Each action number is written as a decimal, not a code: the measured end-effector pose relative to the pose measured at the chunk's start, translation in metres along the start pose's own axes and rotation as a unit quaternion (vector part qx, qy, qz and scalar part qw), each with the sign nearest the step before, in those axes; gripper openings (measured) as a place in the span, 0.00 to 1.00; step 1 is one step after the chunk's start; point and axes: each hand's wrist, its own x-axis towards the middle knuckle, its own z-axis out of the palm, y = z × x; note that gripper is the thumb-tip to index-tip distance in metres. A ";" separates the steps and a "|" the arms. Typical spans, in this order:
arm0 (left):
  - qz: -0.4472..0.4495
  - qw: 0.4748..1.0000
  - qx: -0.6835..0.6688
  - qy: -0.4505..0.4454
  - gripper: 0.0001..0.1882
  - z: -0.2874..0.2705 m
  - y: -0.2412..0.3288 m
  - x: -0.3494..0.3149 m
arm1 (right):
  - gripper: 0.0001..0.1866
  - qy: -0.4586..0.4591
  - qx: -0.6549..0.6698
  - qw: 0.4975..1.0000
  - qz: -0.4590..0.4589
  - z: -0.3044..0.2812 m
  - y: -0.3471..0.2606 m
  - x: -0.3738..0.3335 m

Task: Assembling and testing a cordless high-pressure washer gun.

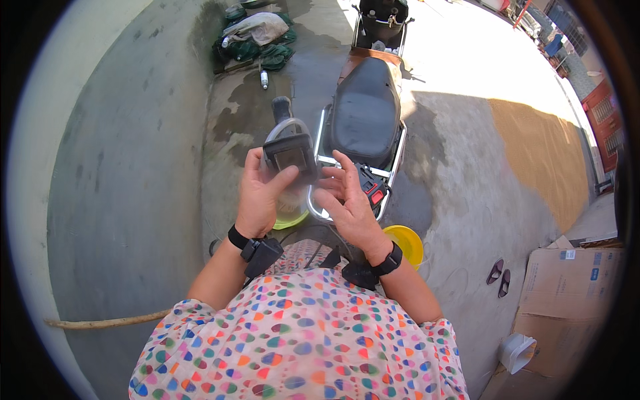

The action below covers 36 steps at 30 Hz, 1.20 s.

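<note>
My left hand (pixel 261 197) grips a dark, boxy device (pixel 291 159) with a square, screen-like face, the thumb lying on its front. A pale curved loop (pixel 288 124) arches over the top of this device; whether it is part of it I cannot tell. Close by on the right, my right hand (pixel 347 203) has its fingers apart and nothing in them. Both wrists wear black straps with dark units. Beyond the hands stands a scooter with a black seat (pixel 365 110) and chrome rails, and a black-and-red part (pixel 375 191) sits at its near end.
A lime-green basin (pixel 288 222) shows below my left hand, and a yellow bucket (pixel 407 244) stands right of my right wrist. Dark shoes (pixel 499 277), flattened cardboard (pixel 563 283) and spread grain (pixel 533 157) lie to the right. Bags (pixel 260 30) are piled by the left wall.
</note>
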 end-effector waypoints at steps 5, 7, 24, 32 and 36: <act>-0.028 0.999 0.021 -0.032 0.20 0.011 -0.018 -0.017 | 0.29 0.022 0.043 0.998 -0.030 0.023 -0.012 0.022; -0.021 0.998 0.043 -0.028 0.21 0.020 -0.018 -0.018 | 0.25 0.033 0.067 0.997 -0.011 0.019 -0.012 0.023; -0.182 0.969 0.158 0.062 0.08 -0.057 -0.018 0.003 | 0.18 0.044 0.023 0.996 -0.073 -0.023 0.004 0.013; -0.037 0.954 0.290 -0.058 0.44 -0.032 0.040 0.015 | 0.19 -0.023 -0.010 0.995 -0.101 -0.019 -0.008 0.002; -0.009 0.938 0.335 -0.090 0.38 -0.033 0.043 0.024 | 0.18 -0.027 -0.020 0.998 -0.046 -0.013 -0.017 -0.008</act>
